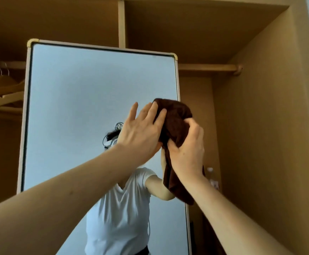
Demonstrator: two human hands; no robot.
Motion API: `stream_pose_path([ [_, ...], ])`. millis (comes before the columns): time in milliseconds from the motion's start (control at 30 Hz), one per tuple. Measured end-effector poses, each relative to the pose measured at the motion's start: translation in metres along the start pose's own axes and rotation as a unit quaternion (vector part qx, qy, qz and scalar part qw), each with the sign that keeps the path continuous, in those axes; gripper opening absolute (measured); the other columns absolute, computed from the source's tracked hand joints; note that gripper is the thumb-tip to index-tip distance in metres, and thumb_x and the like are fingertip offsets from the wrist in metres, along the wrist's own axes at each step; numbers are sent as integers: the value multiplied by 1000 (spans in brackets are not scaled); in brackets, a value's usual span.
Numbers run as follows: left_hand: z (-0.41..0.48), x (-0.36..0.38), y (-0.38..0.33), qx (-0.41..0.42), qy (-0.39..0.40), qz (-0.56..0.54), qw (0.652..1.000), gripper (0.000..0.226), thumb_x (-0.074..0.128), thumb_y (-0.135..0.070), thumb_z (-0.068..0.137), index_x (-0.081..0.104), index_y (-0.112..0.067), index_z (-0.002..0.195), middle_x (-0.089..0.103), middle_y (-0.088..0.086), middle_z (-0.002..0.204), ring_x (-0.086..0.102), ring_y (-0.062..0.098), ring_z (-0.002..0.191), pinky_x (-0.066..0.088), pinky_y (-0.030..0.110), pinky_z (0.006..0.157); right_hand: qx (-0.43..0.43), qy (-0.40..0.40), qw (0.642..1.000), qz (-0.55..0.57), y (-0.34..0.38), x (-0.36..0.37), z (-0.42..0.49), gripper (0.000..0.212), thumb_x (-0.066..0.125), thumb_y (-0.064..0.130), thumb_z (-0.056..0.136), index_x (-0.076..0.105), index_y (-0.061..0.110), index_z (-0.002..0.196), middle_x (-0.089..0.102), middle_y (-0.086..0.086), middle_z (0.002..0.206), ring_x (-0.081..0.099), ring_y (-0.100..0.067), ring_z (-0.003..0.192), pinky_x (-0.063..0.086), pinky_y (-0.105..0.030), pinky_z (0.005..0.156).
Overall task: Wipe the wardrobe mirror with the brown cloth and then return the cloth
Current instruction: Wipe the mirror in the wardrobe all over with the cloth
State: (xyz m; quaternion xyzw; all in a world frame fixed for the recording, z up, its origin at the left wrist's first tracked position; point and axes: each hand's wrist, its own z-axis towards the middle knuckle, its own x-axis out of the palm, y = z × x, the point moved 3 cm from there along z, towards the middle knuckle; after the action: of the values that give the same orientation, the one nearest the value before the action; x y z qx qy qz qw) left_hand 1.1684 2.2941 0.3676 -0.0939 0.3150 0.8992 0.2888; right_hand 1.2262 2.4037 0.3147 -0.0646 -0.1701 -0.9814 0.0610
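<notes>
- The brown cloth [175,122] is bunched up in front of the mirror's [94,89] right edge, with its tail hanging down.
- The right hand [186,150] grips it, fingers [192,126] curled into the folds.
- The left hand [140,131] is spread straight, its fingertips touching the cloth.
- Wooden hangers [4,96] hang at the left.

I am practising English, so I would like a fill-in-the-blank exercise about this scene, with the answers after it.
1. The right hand grips a ____ cloth.
2. The cloth overlaps the ____ edge of the mirror.
3. Wooden ____ hang on the rail left of the mirror.
Missing words: brown; right; hangers.
</notes>
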Motion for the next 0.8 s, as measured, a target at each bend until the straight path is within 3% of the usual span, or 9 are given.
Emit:
stream_pose_path([
  [67, -28, 4, -16, 21, 16, 15, 1000, 72, 49, -37, 90, 21, -6, 149, 26, 22, 151, 26, 33, 139, 9, 50, 116, 11, 22, 1000, -6, -8, -8, -32, 60, 75, 15, 76, 41, 15, 126, 45, -6, 128, 49, -20, 116, 48, -34, 95],
  [167, -44, 2, -22, 42, -10, 39, 998, 58, 59, -23, 78, 53, -4, 132, 56, 19, 126, 55, 33, 113, 32, 51, 109, 0, 58, 998, -32, -15, -15, -48, 62, 76, 17, 75, 42, 14, 127, 43, -6, 131, 47, -20, 118, 45, -27, 95],
  [300, -3, -16, -6, -2, -23, 45, 999, 55, 48, -28, 87, 40, -8, 138, 45, 12, 130, 42, 30, 119, 14, 48, 113, -12, 52, 998, -38, -1, -6, 5, 60, 73, 17, 77, 40, 17, 127, 42, -5, 130, 48, -22, 115, 43, -27, 92],
  [467, 28, -23, 13, -35, -49, 46, 997, 51, 47, -30, 88, 41, -7, 133, 46, 12, 122, 44, 31, 109, 25, 40, 104, -20, 31, 999, -35, 14, 7, 46, 57, 72, 16, 78, 41, 18, 126, 41, -6, 132, 45, -23, 117, 39, -25, 89],
  [633, -25, 1, -19, -2, -58, -12, 998, 49, 44, -23, 86, 48, 0, 129, 52, 18, 118, 49, 35, 102, 35, 43, 97, -14, 4, 1000, -5, -14, 0, -27, 58, 72, 15, 75, 41, 15, 124, 42, -7, 132, 44, -21, 120, 41, -25, 95],
  [800, -106, 28, -62, 43, 24, -71, 996, 50, 40, -19, 85, 52, 4, 127, 54, 25, 119, 53, 40, 104, 39, 52, 96, 28, 76, 997, -5, -49, -22, -129, 63, 74, 21, 75, 37, 22, 125, 40, -5, 134, 44, -18, 123, 35, -17, 97],
])
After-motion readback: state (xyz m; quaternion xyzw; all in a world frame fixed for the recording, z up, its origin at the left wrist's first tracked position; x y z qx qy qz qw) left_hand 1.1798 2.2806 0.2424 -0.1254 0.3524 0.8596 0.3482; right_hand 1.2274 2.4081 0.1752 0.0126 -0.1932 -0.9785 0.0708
